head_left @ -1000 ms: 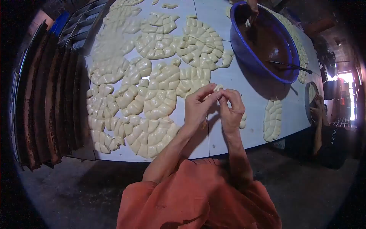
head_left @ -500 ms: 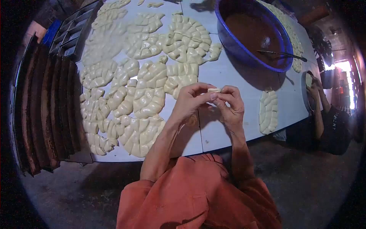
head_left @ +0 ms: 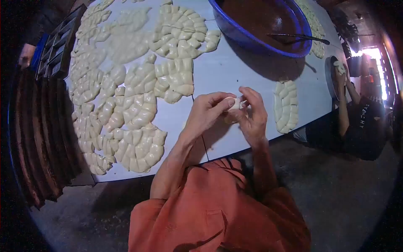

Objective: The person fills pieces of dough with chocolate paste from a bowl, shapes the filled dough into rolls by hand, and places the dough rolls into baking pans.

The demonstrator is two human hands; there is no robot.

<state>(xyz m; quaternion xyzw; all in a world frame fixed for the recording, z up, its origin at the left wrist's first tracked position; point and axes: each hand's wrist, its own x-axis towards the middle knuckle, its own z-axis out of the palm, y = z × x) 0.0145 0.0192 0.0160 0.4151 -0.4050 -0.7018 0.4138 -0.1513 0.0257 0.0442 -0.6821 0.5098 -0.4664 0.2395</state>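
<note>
A small pale piece of dough (head_left: pixel 235 104) is held up between my hands, above the white table (head_left: pixel 228 84). My left hand (head_left: pixel 208 111) pinches it between thumb and fingers. On its other side, my right hand (head_left: pixel 254 117) has its thumb and some fingertips against the dough, with the index finger raised. Left of my hands lie broad sheets of glossy dough pieces (head_left: pixel 140 149), pressed side by side. Further right is a narrow strip of cut dough (head_left: pixel 286 107).
A blue basin (head_left: pixel 252 45) of brown filling stands at the back, a dark long-handled tool (head_left: pixel 300 37) resting in it. Dark upright trays (head_left: pixel 46 138) and a slotted rack (head_left: pixel 61 44) line the left side. At right, a co-worker's hand (head_left: pixel 340 77) holds dough by a round pan (head_left: pixel 331 80).
My view has shifted, so the table things appear further left and the basin higher. The dough in my fingers now looks rounder, and my right index finger has lifted.
</note>
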